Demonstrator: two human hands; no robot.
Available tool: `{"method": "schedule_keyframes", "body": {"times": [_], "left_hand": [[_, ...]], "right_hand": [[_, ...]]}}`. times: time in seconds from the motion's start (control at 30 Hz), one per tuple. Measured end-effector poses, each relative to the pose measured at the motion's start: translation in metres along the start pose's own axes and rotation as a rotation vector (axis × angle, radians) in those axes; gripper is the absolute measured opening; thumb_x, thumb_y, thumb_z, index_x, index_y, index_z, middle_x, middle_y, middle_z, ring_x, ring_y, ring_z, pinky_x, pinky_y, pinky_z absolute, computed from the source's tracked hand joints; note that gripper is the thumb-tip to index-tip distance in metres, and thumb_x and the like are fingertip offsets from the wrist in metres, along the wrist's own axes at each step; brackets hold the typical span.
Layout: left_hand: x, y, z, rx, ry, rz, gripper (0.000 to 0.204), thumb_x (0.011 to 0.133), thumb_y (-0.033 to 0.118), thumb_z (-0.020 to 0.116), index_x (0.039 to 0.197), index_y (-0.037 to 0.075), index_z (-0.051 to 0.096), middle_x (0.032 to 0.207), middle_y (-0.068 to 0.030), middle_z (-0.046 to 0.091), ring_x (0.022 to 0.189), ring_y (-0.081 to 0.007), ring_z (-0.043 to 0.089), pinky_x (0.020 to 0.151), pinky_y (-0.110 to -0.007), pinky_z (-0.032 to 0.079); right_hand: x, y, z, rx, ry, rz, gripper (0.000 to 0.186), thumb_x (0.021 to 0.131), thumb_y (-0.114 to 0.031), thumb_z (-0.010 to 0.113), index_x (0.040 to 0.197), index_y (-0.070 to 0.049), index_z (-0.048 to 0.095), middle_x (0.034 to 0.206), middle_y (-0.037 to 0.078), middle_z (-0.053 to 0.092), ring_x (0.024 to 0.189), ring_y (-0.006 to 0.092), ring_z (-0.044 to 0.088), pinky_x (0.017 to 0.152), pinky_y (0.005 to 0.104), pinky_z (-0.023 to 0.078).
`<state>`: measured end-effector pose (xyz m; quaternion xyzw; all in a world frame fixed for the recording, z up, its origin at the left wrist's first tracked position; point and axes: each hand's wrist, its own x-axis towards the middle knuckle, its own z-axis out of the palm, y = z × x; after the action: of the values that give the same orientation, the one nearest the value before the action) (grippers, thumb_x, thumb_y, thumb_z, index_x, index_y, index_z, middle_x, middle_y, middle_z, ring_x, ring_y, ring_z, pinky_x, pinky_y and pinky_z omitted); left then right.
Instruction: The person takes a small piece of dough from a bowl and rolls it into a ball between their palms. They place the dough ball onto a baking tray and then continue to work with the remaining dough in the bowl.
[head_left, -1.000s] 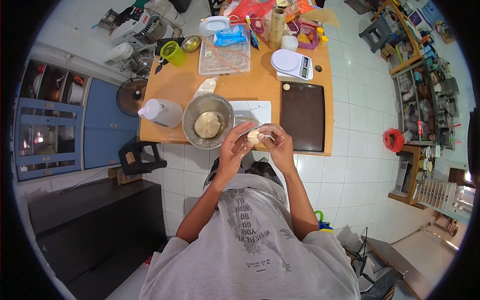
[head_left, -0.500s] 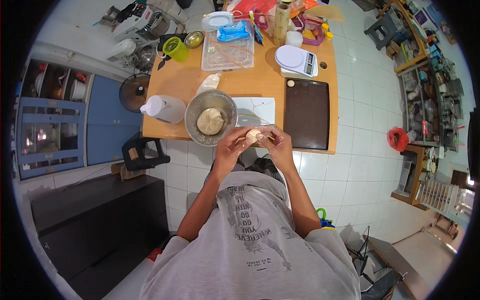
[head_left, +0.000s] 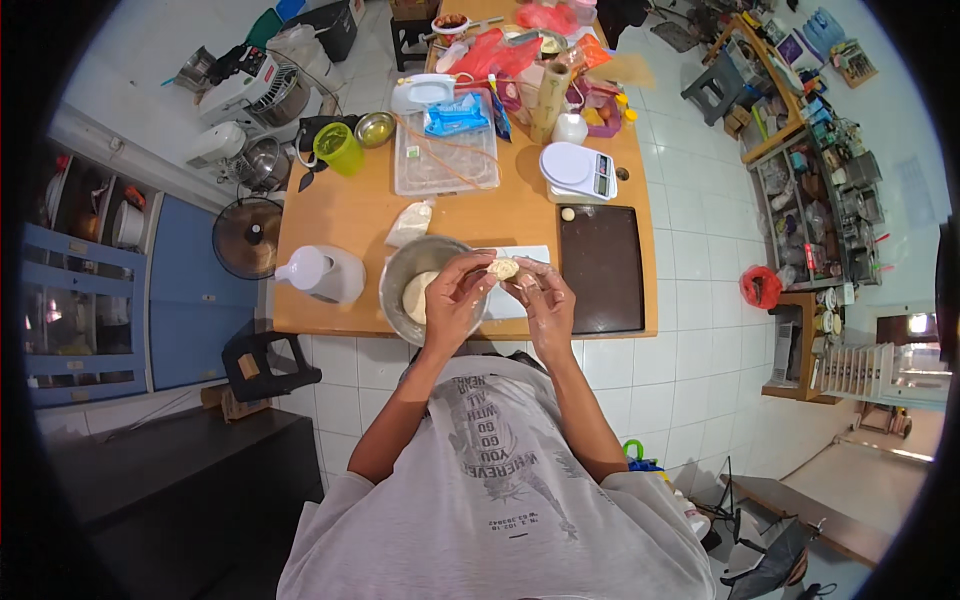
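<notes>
Between the fingertips of both hands I hold a small pale piece of dough (head_left: 502, 269), its upper face rough and lumpy. My left hand (head_left: 458, 293) grips it from the left, with thumb and fingers pinched on it. From the right, my flour-dusted right hand (head_left: 543, 304) pinches it too. Just beyond and left of my hands stands a metal bowl (head_left: 391, 301) with a larger lump of dough (head_left: 414, 296) inside, partly hidden by my left hand. Behind my hands lies a white board (head_left: 508, 310). One small dough ball (head_left: 568, 214) sits in the far left corner of the dark baking tray (head_left: 603, 275).
A white jug (head_left: 328, 275) stands left of the bowl, and a bag of white powder (head_left: 410, 222) lies behind it. Farther back on the wooden table (head_left: 350, 215) are a kitchen scale (head_left: 578, 170), a clear plastic lid (head_left: 446, 163), a green cup (head_left: 338, 149) and a roll of film (head_left: 549, 103).
The dough piece has been turned in my fingers, from a smooth side to a rough one. My view has tilted up, so the table sits lower, and the bowl is more covered by my left hand.
</notes>
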<state>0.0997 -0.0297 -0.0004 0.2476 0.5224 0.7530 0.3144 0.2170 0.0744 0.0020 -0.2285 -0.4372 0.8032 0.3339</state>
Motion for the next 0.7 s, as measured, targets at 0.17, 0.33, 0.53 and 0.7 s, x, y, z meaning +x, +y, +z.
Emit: {"method": "schedule_keyframes", "body": {"times": [0.17,0.33,0.53,0.7], "left_hand": [[0.010,0.018,-0.040,-0.030,-0.083,0.057,0.035,0.096,-0.005,0.071,0.130,0.000,0.065,0.126,-0.0102,0.069,0.124,-0.0190,0.064,0.105,-0.031,0.052],[0.017,0.028,-0.081,-0.110,0.019,-0.117,0.033,0.098,0.001,0.070,0.131,0.002,0.066,0.122,-0.0076,0.069,0.115,-0.0143,0.065,0.099,-0.029,0.053],[0.018,0.020,-0.130,-0.580,0.075,-0.357,0.027,0.102,0.007,0.069,0.128,0.004,0.067,0.121,-0.0059,0.069,0.107,-0.0106,0.065,0.098,-0.026,0.053],[0.008,0.025,-0.150,-0.506,0.058,-0.294,0.021,0.105,0.005,0.062,0.125,0.000,0.066,0.128,-0.0071,0.066,0.119,-0.0116,0.060,0.105,-0.028,0.051]], "right_hand": [[0.012,0.025,0.039,-0.143,0.034,-0.038,0.018,0.098,-0.002,0.073,0.115,0.002,0.067,0.110,0.009,0.073,0.104,0.0144,0.069,0.093,0.0304,0.057],[0.011,0.042,0.082,-0.259,0.110,-0.023,0.016,0.097,-0.001,0.074,0.112,0.002,0.070,0.106,0.007,0.073,0.097,0.0121,0.068,0.091,0.0275,0.054],[0.018,0.082,0.116,-0.263,0.100,-0.162,0.018,0.096,-0.002,0.075,0.114,0.001,0.071,0.112,0.005,0.071,0.099,0.0135,0.066,0.092,0.0272,0.053],[0.004,0.092,0.147,-0.281,0.261,-0.042,0.023,0.095,-0.003,0.077,0.116,0.002,0.071,0.115,0.008,0.070,0.111,0.0165,0.066,0.100,0.0318,0.052]]}}
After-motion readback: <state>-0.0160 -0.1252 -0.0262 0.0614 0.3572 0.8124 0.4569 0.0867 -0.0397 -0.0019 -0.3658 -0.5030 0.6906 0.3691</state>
